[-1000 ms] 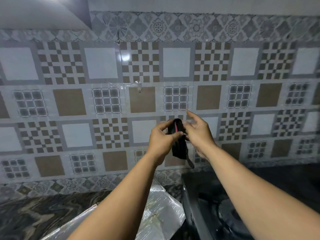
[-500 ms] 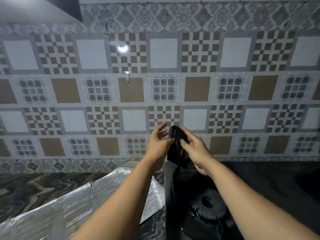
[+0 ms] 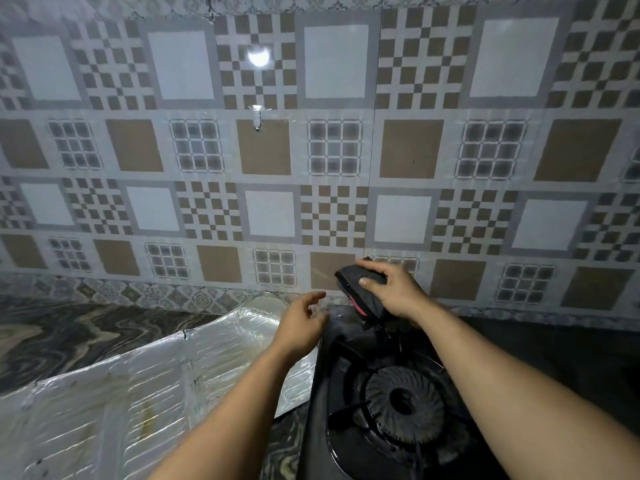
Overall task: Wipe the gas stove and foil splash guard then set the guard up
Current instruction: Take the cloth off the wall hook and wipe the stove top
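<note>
A moment ago both hands were up in front of the tiled wall (image 3: 311, 150), folding a dark cloth (image 3: 362, 289) between them; now the left hand (image 3: 304, 323) has let go and the right hand (image 3: 394, 292) has the folded cloth to itself. Its fingers are wrapped over the top of the wad, thumb pressed on the near face, a strip of pink showing at the lower fold. The hand has dropped to just above the back edge of the gas stove (image 3: 346, 375), near the wall. The left hand hangs loose beside it, fingers spread and holding nothing, over the stove's left rim and the near corner of the foil splash guard (image 3: 138, 393). That guard lies flat on the marbled counter (image 3: 69, 330) to the left of the stove, creased and stained brown in patches, not standing. The burner (image 3: 403, 403) sits bare and dark below the right forearm. To my eye the folding is finished and the wiping is about to start, likely at the stove's rear; the guard is unwiped and not yet set up.
</note>
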`<state>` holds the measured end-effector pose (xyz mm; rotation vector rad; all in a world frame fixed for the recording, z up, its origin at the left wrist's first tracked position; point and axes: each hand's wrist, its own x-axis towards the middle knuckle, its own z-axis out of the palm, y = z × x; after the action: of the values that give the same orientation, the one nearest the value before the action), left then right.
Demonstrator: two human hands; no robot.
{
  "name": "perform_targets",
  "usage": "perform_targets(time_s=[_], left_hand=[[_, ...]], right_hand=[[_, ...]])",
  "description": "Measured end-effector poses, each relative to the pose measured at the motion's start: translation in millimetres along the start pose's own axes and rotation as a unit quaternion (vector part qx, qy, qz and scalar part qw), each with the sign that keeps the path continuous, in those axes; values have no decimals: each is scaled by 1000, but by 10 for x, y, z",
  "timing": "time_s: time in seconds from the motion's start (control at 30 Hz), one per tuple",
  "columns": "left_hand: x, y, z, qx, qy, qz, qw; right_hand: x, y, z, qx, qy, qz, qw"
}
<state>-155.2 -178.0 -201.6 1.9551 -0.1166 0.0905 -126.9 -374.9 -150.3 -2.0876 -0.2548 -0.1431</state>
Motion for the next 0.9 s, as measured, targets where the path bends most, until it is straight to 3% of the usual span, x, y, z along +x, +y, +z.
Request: perform_targets(time_s=[0.1,0.23,0.33,0.4,0.63,0.9], left_hand=[[25,-135,100,29,-13,-13,999],[-37,-225,209,17,-57,15,998],[9,-335,214,9,-63,16,998],[50,-407,215,9,-72,15,997],[76,-401,243,10,-73,0,997],[188,-345,212,117,-117,1,986]], right_hand=[[173,74,108,-29,-46,7,998],[348,165,279,-156,-135,5,978],[418,221,371,-326,-221,31,919],[456,220,369,-419,-229,42,878],[399,369,486,-398,-295,13,869],[348,388,551,-452,-269,58,849]])
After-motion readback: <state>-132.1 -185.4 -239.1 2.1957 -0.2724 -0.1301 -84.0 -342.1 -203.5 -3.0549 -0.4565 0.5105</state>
